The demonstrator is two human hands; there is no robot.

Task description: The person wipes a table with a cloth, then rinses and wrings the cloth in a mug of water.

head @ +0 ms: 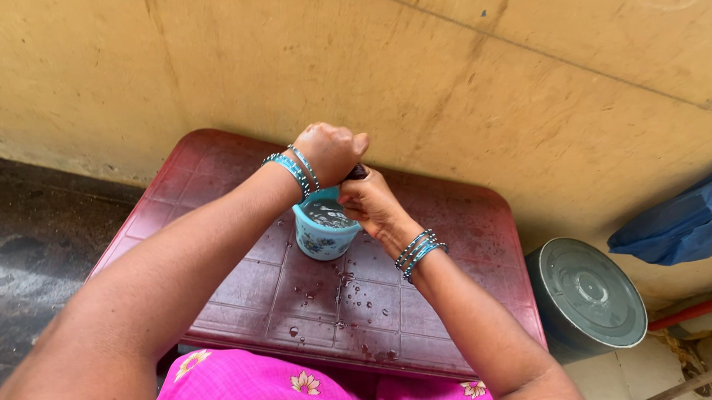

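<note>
I see the left hand (332,150) curled into a fist above the blue cup (323,231); the right hand (373,205) sits just beside it, fingers closed; both grip 1 small dark thing (358,172) (too hidden to tell what it is) between them, directly over the cup's far rim; the cup stands upright near the middle of the wet red plastic table (329,300), holding liquid, below and between my 2 hands.
</note>
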